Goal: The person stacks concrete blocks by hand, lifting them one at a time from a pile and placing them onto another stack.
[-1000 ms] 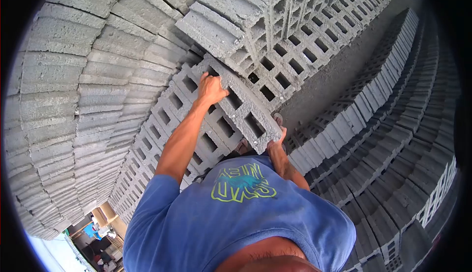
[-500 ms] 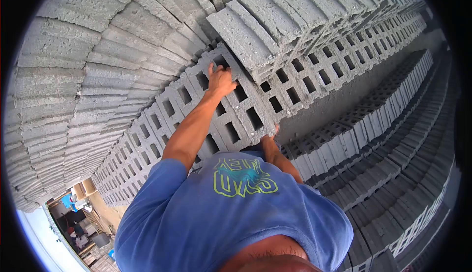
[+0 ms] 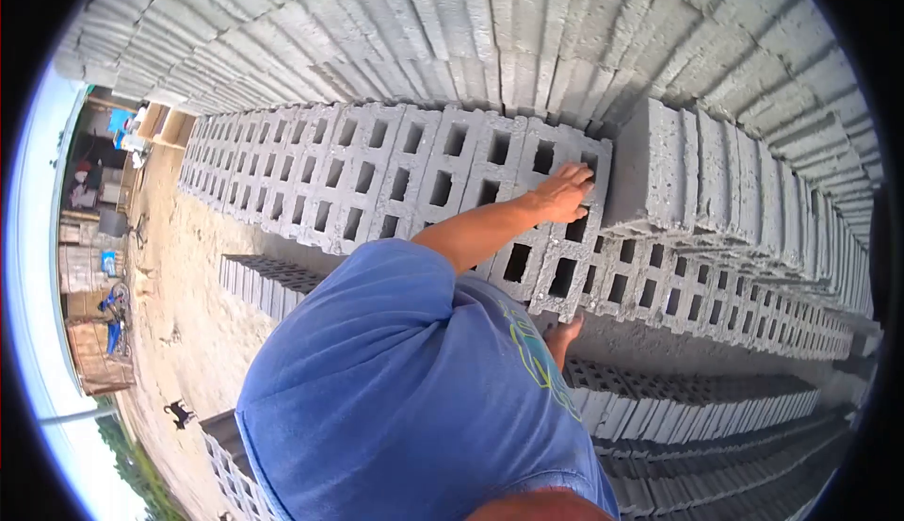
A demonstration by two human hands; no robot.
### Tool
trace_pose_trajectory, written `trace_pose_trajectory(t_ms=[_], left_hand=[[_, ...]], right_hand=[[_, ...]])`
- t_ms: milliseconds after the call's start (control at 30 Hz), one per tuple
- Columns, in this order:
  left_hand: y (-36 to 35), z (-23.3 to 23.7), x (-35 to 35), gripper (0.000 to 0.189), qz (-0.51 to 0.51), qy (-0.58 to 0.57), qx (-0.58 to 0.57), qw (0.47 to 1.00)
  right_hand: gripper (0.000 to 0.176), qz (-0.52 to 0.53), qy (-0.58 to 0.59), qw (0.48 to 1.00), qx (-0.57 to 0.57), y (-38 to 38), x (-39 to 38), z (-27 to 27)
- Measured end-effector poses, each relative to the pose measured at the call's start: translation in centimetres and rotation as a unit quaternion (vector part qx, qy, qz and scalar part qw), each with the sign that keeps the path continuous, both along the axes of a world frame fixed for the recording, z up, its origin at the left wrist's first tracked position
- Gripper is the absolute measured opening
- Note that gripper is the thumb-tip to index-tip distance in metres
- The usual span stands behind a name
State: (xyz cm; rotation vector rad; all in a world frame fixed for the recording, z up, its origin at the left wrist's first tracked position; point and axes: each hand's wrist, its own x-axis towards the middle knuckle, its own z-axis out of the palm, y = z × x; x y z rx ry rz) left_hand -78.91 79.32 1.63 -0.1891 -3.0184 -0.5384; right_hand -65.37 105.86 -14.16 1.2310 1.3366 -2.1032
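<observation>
A grey hollow concrete block (image 3: 553, 255) stands at the end of a long row of such blocks, its square holes facing up. My left hand (image 3: 565, 193) reaches over its far part, fingers bent into a hole at the far end and the thumb at another hole. At the block's near end, my right hand (image 3: 563, 333) grips from the side and below, with its fingers partly hidden. A raised stack of blocks (image 3: 692, 163) stands close beside the far end of this block.
Behind the row rises a tall wall of stacked blocks (image 3: 452, 26). More block rows (image 3: 697, 398) run along the lower right. Sandy ground (image 3: 188, 267) lies at left, with a small dark animal (image 3: 178, 415) and a bicycle (image 3: 115, 318).
My view has swung to the left, bringing the yard into sight and shifting the row's end rightward in the frame. Both hands stay on the end block.
</observation>
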Motion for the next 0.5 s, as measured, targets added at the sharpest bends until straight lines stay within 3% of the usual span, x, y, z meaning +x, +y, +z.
trace_pose_trajectory(t_ms=[33,67,100,167,233,300,400,467,500], left_hand=[[-0.2,0.7,1.9,0.059,0.029,0.037,-0.003,0.999],[-0.2,0.9,3.9,0.060,0.049,0.070,-0.004,0.996],[-0.6,1.2,6.4,0.060,0.089,0.070,-0.008,0.994],[-1.6,1.5,11.5,0.057,0.172,0.018,-0.056,0.983],[-2.7,-0.3,14.8,0.056,0.207,0.038,-0.051,0.976],[-2.4,-0.4,15.9,0.055,0.242,0.038,-0.065,0.967],[-2.5,-0.3,16.1,0.055,0.239,0.044,-0.060,0.968],[-2.4,-0.2,16.3,0.055,0.224,0.021,-0.043,0.974],[-2.5,-0.4,16.4,0.054,0.239,0.032,-0.057,0.969]], right_hand=[[0.056,0.042,0.038,0.988,0.147,5.5,-3.2,-11.6],[0.052,0.044,0.115,0.973,0.194,3.3,-4.1,-0.1],[0.055,0.079,0.175,0.966,0.171,2.1,-5.6,7.6],[0.061,0.127,0.279,0.944,0.120,0.0,-8.7,15.5],[0.069,0.171,0.339,0.922,0.073,-3.1,-12.1,20.6],[0.075,0.203,0.354,0.911,0.054,-6.1,-14.2,22.8],[0.081,0.119,0.311,0.943,0.000,-8.4,-16.4,23.5],[0.087,0.097,0.353,0.922,-0.124,-8.0,-17.5,23.7],[0.087,0.061,0.295,0.939,-0.166,-7.6,-19.4,23.0]])
